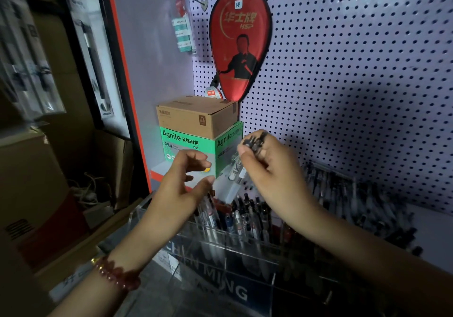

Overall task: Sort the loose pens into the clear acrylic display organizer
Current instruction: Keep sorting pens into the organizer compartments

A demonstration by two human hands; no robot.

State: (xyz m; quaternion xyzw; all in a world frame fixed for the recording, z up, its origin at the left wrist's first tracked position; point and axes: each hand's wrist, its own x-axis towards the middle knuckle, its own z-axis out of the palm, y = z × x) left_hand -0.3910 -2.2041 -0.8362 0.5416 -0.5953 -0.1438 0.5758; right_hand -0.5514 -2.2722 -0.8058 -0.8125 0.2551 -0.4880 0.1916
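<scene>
Holding: right hand [269, 169] grips a bunch of pens [236, 169], lifted, black clips up.
Left hand [182, 182]: half open, fingers loosely curved, nothing in it.
Organizer [245, 250]: near, under both hands, other pens [245, 216] standing inside.
Far: green box [188, 142].

A stationery shop — pegboard wall [343, 71] hung with goods, stacked boxed stock [196, 130].

A red paddle case [240, 44] is hung on the pegboard [355, 71]. Below it, a brown carton [196, 117] is stacked on a green box [188, 145] labelled Agnite.
</scene>
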